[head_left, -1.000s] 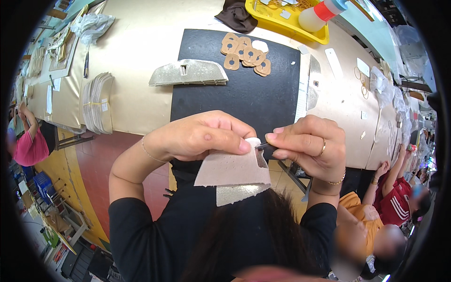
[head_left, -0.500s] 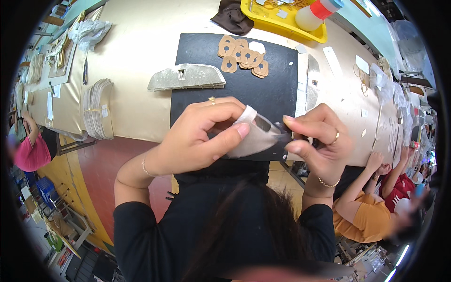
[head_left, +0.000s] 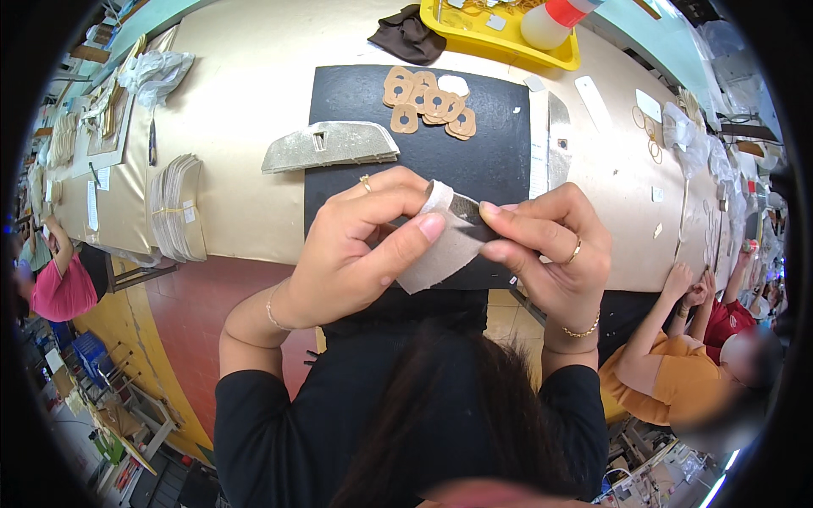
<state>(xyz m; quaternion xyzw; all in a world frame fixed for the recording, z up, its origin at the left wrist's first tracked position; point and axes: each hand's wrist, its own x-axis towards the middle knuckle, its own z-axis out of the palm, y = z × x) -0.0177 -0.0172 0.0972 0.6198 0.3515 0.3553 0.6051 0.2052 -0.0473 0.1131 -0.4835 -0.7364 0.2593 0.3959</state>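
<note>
Above the near edge of a black mat [head_left: 343, 93], my left hand [head_left: 360, 241] is closed on a grey bag panel-like piece [head_left: 439, 258], bent so that its upper edge curls over. My right hand [head_left: 555, 233] pinches a dark strip [head_left: 468, 212] between thumb and fingertips, close against the panel's edge. Whether the strip is joined to the panel, I cannot tell. Beyond my left hand lies a stack of similar grey panels [head_left: 351, 142] with a small slot, partly on the mat. Brown rounded pieces with keyhole cut-outs [head_left: 404, 118] are heaped at the mat's far side, beside a white piece [head_left: 453, 85].
A yellow tray [head_left: 474, 41] holding a bottle [head_left: 546, 30] stands at the back, next to dark brown cloth [head_left: 406, 38]. A banded stack of strips [head_left: 175, 207] lies left. Another grey panel [head_left: 559, 140] lies right of the mat. Co-workers sit at both sides.
My right hand has moved left, toward my left hand, bringing the dark strip against the panel. The panel has tilted, and its curled edge shows more. The view has shifted slightly.
</note>
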